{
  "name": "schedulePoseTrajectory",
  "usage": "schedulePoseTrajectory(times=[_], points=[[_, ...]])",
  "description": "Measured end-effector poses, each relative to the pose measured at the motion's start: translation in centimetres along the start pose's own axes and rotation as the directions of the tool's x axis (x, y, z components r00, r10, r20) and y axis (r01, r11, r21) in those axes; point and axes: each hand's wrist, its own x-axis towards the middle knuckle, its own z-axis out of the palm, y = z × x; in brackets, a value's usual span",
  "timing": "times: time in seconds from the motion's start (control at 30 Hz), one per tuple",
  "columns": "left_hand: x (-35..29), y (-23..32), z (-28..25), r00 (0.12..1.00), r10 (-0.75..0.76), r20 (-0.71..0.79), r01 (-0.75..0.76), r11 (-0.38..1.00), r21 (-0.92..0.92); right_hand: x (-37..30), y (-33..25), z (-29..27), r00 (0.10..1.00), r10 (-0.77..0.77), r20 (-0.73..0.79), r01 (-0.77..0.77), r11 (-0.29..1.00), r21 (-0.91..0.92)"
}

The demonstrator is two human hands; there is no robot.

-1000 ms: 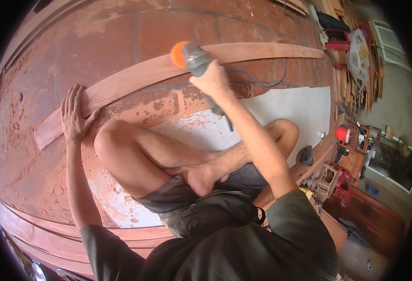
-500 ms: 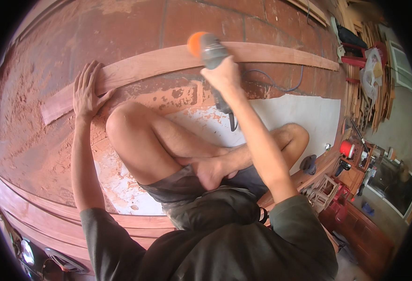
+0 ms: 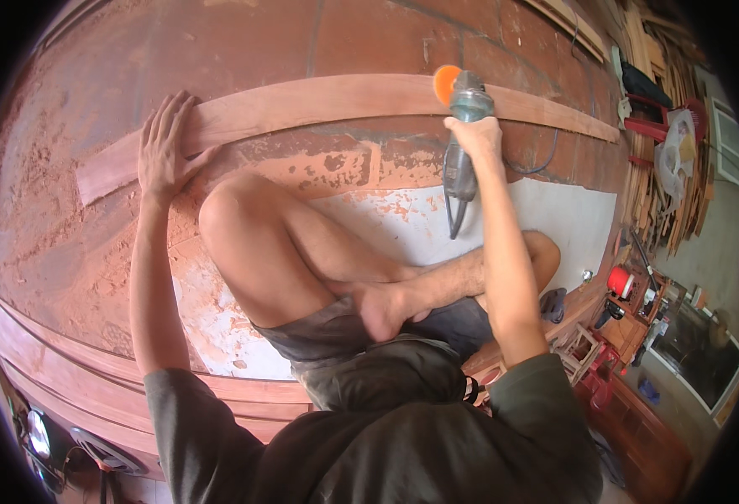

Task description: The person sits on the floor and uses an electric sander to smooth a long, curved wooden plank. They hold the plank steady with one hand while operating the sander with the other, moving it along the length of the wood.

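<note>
A long, reddish wooden board [image 3: 319, 102] lies on the floor across the far side of my crossed legs. My left hand [image 3: 165, 155] rests on the board near its left end, fingers spread over the wood and thumb apart. In my right hand [image 3: 479, 139] is an angle grinder [image 3: 472, 102] with a grey-green body, its fingers wrapped round the housing. The grinder's orange disc [image 3: 447, 85] is at the board's surface, right of the middle; whether it touches I cannot tell. The black cord end hangs down toward the white sheet.
Reddish sawdust [image 3: 75, 227] covers the tiled floor on the left and part of a white sheet [image 3: 546, 210] around my legs. More boards [image 3: 75, 391] lie behind me at the lower left. Stacked wood strips [image 3: 638, 189] and a red spool-like object [image 3: 620, 281] stand at the right.
My right hand has moved the grinder to the right along the board. My left hand stays on the board's left part.
</note>
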Motion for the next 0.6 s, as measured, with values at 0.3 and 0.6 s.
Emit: schedulePoseTrajectory(times=[0.3, 0.6], points=[[0.3, -0.3, -0.4, 0.999, 0.034, -0.002, -0.034, 0.999, 0.008, -9.4, -11.5, 4.3, 0.954, -0.255, 0.155, 0.239, 0.964, 0.113], [0.2, 0.9, 0.4, 0.998, 0.034, 0.043, -0.035, 0.999, 0.035, -3.6, -2.7, 0.6, 0.988, -0.153, 0.027, 0.146, 0.974, 0.171]])
